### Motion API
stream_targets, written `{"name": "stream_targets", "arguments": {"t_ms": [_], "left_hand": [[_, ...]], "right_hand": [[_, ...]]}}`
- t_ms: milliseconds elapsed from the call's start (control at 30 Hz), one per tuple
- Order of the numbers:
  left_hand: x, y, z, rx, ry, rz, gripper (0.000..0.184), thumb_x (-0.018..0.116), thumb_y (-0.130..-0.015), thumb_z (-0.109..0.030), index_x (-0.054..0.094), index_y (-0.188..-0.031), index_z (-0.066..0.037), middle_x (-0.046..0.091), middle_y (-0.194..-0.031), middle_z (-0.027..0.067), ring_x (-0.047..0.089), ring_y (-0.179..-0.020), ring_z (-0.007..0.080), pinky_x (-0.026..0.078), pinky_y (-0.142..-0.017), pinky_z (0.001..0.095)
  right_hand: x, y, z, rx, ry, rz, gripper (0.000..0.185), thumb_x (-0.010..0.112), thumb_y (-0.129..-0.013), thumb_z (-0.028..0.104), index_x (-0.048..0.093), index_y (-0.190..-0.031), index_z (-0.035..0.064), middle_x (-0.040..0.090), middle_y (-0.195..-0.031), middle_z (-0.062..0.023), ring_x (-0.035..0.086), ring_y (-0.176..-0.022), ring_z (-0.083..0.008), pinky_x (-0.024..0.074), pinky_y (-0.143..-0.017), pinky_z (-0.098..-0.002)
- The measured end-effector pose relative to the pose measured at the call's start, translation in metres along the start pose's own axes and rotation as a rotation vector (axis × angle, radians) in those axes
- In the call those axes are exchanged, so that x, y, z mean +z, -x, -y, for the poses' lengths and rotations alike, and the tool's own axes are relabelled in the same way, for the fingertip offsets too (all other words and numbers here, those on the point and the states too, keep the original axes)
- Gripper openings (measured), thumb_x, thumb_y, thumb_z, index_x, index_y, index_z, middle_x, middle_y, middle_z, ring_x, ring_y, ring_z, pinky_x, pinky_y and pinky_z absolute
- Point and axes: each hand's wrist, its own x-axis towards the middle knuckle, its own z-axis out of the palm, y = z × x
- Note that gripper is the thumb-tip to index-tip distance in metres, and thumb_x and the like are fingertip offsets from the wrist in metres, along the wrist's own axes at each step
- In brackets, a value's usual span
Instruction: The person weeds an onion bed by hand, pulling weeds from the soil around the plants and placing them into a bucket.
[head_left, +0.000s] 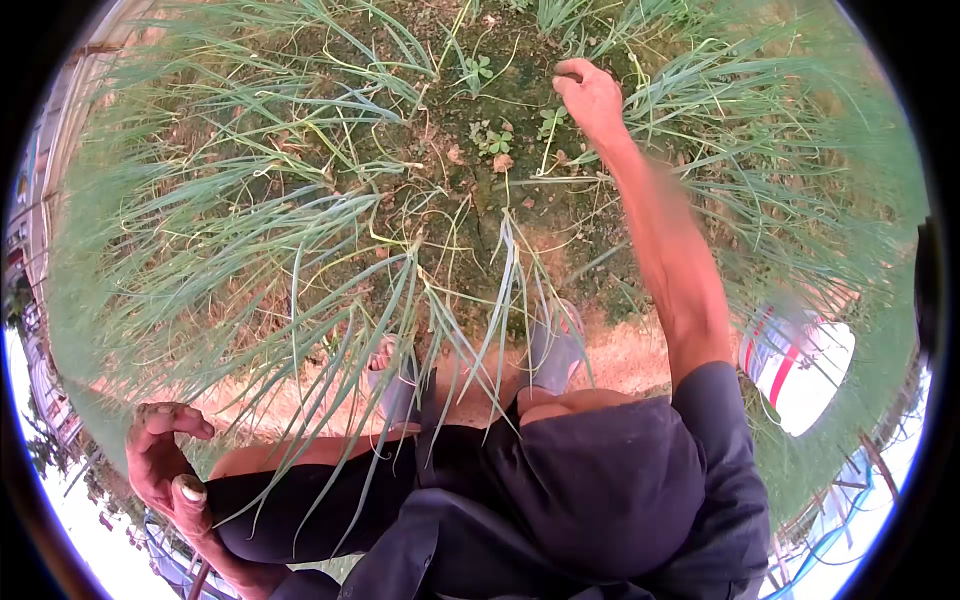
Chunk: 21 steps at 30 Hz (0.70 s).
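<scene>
Two hands: right hand (592,97) curled nearly closed at soil (540,215) by three small weeds (492,138) between onions (250,215) — grip contents can't tell; left hand (165,465) half-curled, empty, by knee (235,500). One bucket (820,380), right.

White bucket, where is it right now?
In the head view, the white bucket sits on the person's right, outside the right arm, beside the green plants and right of the dark sleeve.
</scene>
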Motion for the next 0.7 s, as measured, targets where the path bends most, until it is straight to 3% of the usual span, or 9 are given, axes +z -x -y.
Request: {"name": "stream_targets", "arguments": {"t_ms": [100, 133, 233, 367, 567, 700], "left_hand": [[-0.002, -0.002, 0.002, -0.022, 0.018, 0.087, 0.073, 0.072, -0.078, -0.057, 0.055, -0.111, 0.005, 0.055, -0.092, 0.0153, 0.055, -0.08, 0.023, 0.044, -0.075, 0.0348], [-0.003, -0.004, 0.004, -0.023, 0.041, 0.1, 0.072, 0.074, -0.077, -0.056, 0.056, -0.112, 0.005, 0.058, -0.09, 0.0157, 0.057, -0.08, 0.0236, 0.045, -0.076, 0.0356], [-0.006, -0.008, 0.01, -0.034, 0.091, 0.137, 0.071, 0.078, -0.075, -0.052, 0.058, -0.113, 0.005, 0.063, -0.087, 0.0169, 0.061, -0.08, 0.025, 0.048, -0.078, 0.0374], [-0.008, -0.011, 0.015, -0.044, 0.103, 0.19, 0.069, 0.079, -0.075, -0.05, 0.059, -0.113, 0.005, 0.065, -0.089, 0.0185, 0.063, -0.081, 0.0254, 0.049, -0.077, 0.0386], [-0.013, -0.013, 0.018, -0.077, 0.057, 0.272, 0.072, 0.078, -0.074, -0.052, 0.06, -0.112, 0.006, 0.066, -0.09, 0.0189, 0.064, -0.08, 0.0259, 0.05, -0.078, 0.0386], [-0.012, -0.013, 0.015, -0.102, 0.03, 0.273, 0.073, 0.077, -0.073, -0.055, 0.061, -0.108, 0.007, 0.066, -0.087, 0.0182, 0.064, -0.079, 0.0265, 0.05, -0.078, 0.0387]], "right_hand": [[0.006, 0.013, -0.009, -0.168, 0.568, 0.438, 0.034, 0.064, -0.085, 0.019, 0.068, -0.118, 0.0132, 0.069, -0.108, -0.0103, 0.065, -0.098, -0.0296, 0.0525, -0.089, -0.0413], [0.013, 0.025, -0.018, -0.306, 0.679, 0.342, 0.028, 0.063, -0.082, 0.015, 0.07, -0.109, 0.0144, 0.068, -0.105, -0.0117, 0.065, -0.1, -0.0303, 0.053, -0.091, -0.0406], [0.027, 0.041, -0.035, -0.382, 0.711, 0.203, 0.027, 0.063, -0.082, 0.011, 0.07, -0.108, 0.0169, 0.066, -0.102, -0.01, 0.063, -0.102, -0.0306, 0.054, -0.088, -0.0415], [0.031, 0.046, -0.031, -0.465, 0.88, 0.26, 0.021, 0.06, -0.085, 0.012, 0.069, -0.104, 0.0121, 0.065, -0.099, -0.011, 0.063, -0.101, -0.0299, 0.0551, -0.084, -0.0417], [0.043, 0.047, -0.035, -0.424, 0.89, 0.295, 0.019, 0.055, -0.089, 0.013, 0.061, -0.104, 0.0016, 0.066, -0.093, -0.0157, 0.069, -0.086, -0.0335, 0.0568, -0.075, -0.0449], [0.046, 0.022, -0.04, -0.302, 0.855, 0.516, 0.021, 0.056, -0.087, 0.017, 0.059, -0.099, -0.001, 0.069, -0.094, -0.0217, 0.068, -0.088, -0.039, 0.0556, -0.078, -0.048]]}}
